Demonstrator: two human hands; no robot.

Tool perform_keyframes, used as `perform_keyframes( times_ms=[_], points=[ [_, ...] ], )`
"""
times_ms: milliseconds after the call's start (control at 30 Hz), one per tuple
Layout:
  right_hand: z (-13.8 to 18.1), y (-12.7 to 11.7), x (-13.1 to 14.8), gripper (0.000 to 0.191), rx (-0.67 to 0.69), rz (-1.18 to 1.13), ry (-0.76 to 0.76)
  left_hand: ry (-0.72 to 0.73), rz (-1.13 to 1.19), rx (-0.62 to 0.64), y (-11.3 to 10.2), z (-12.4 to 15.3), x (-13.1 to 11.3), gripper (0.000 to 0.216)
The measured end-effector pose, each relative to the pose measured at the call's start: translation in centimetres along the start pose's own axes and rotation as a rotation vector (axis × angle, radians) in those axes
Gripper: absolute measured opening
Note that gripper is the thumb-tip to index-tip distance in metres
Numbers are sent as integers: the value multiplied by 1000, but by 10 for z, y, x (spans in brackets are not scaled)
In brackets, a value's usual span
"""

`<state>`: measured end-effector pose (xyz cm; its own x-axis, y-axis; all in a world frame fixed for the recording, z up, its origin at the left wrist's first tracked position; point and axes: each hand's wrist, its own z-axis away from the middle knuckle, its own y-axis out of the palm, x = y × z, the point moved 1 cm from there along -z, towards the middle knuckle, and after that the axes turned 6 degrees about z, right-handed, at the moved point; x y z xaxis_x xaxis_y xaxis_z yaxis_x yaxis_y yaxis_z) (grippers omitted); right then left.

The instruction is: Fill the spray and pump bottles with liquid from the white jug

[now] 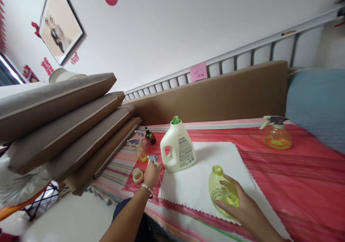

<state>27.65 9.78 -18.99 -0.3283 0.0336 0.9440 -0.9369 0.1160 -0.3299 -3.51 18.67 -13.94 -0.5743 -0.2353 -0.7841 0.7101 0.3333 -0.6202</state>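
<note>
My right hand [238, 202] is wrapped around a see-through yellow-green spray bottle [217, 186]. The bottle has no top on, and it tilts slightly over the white cloth. Off to the left, my left hand [152, 173] is closed around a grey and white trigger spray head [153, 158] above the red sheet; its fingertips are partly hidden. Between my hands, toward the back, a big white detergent jug [174, 150] stands upright on the cloth, with something green in its mouth. Just left of my left hand sits a round cream cap [138, 175].
Behind my left hand are a clear spray bottle [140, 152] and a dark pump bottle [150, 136]. A spray bottle with orange liquid [277, 138] stands at right. The white cloth [185, 191] lies on red plastic. Stacked cushions [81, 127] rise at left.
</note>
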Motion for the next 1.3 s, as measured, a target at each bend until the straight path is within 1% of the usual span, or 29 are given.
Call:
perform_keyframes(
  times_ms=[67,167,300,367,433,533,600,667,733,833,867,933,1000,1100,1200,1300],
  points=[
    [-1,-1,-2,83,15,-15,4,0,-133,-7,3,-10,3,30],
    [0,-1,1,80,23,-24,-15,-15,-260,9,8,-19,10,29],
    [3,1,7,73,-60,-2,-58,-21,-303,37,8,-22,18,30],
    [3,0,8,74,-62,26,-54,45,-268,19,1,-20,14,32],
    [1,-2,8,77,-55,52,-52,172,-192,-13,-7,-18,4,36],
    [1,-3,7,76,-81,74,-54,368,-35,-17,-13,-17,-20,53],
    [2,-3,6,73,-122,76,-62,442,55,17,-9,-20,-37,63],
    [4,-3,4,71,-154,69,-78,476,118,48,1,-26,-53,67],
    [6,-5,2,70,-169,57,-89,478,159,37,14,-34,-66,61],
    [7,-10,0,73,-127,57,-71,454,198,-38,29,-43,-80,35],
    [6,-12,-1,73,-117,55,-66,452,208,-60,32,-44,-84,27],
    [4,-15,-4,73,-129,40,-66,471,221,-89,34,-44,-91,18],
    [1,-17,-9,74,-150,17,-62,517,225,-105,28,-38,-99,19],
    [-6,-22,-19,78,-128,-24,-60,604,210,-87,9,-21,-108,24],
    [-11,-28,-23,80,-111,-70,-79,672,184,-17,-14,1,-111,28],
    [-10,-35,-19,81,-100,-83,-61,702,162,78,-29,21,-102,32]
  ],
)
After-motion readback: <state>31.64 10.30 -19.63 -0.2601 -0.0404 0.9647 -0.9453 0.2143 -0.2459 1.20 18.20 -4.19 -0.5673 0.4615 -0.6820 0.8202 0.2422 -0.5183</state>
